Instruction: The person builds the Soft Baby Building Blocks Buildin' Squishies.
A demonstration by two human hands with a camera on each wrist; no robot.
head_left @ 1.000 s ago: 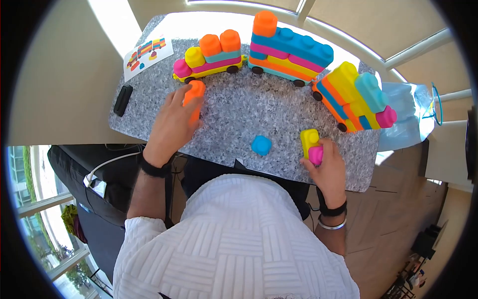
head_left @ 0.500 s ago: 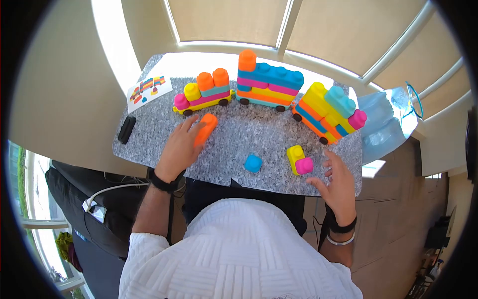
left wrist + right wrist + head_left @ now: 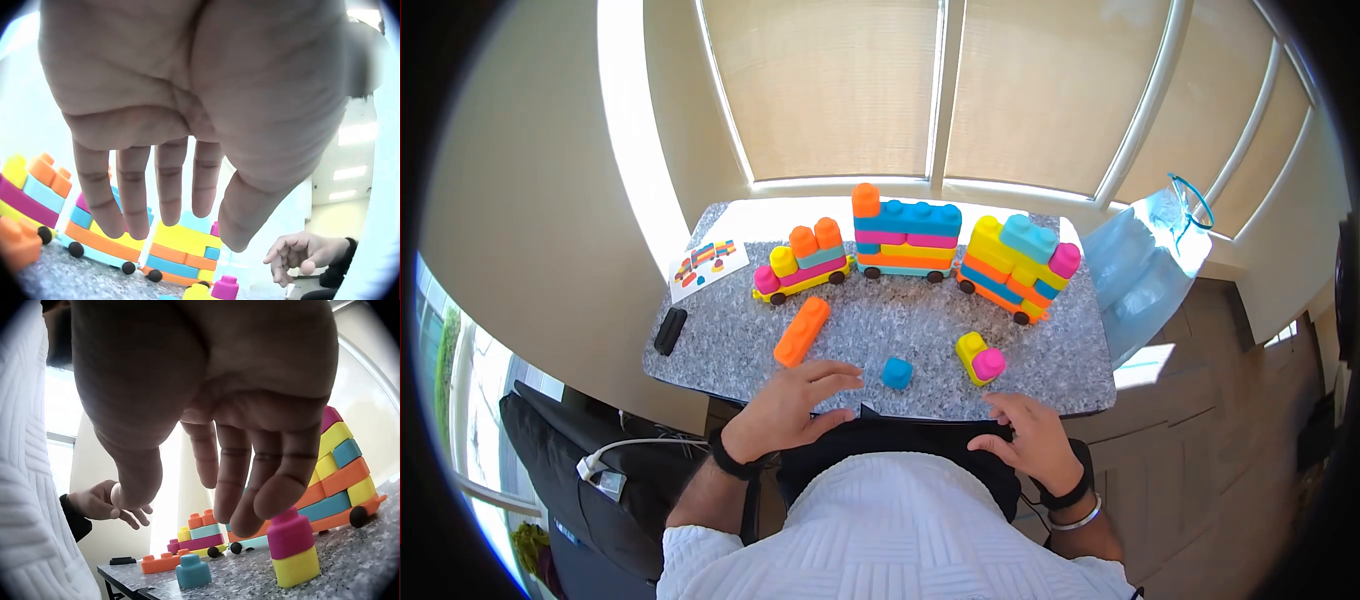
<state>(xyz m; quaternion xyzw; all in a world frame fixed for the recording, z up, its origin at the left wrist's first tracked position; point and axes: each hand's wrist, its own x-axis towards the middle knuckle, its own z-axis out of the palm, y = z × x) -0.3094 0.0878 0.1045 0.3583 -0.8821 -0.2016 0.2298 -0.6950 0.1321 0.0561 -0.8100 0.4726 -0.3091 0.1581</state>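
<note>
Both hands hang over the table's front edge, fingers loosely bent and holding nothing. My left hand (image 3: 800, 405) is just in front of a long orange brick (image 3: 802, 332). A small blue brick (image 3: 897, 373) lies to the right of its fingertips. My right hand (image 3: 1030, 435) is in front of a yellow brick (image 3: 970, 347) that has a pink brick (image 3: 989, 363) on it. In the right wrist view the fingers overlap the top of that pink brick (image 3: 290, 534). Three wheeled block wagons stand behind: a low left one (image 3: 800, 285), a tall middle one (image 3: 908, 240) and a right one (image 3: 1010, 270).
A printed picture card (image 3: 708, 268) and a black case-like object (image 3: 670, 330) lie on the table's left side. Off the right edge is a clear plastic bag (image 3: 1145, 265) with a teal handle. A black bag (image 3: 580, 480) with a white cable is at the lower left.
My left hand has come off the orange brick and drawn back to the front edge. My right hand has left the yellow-and-pink bricks and drawn back too. The head view has tilted up.
</note>
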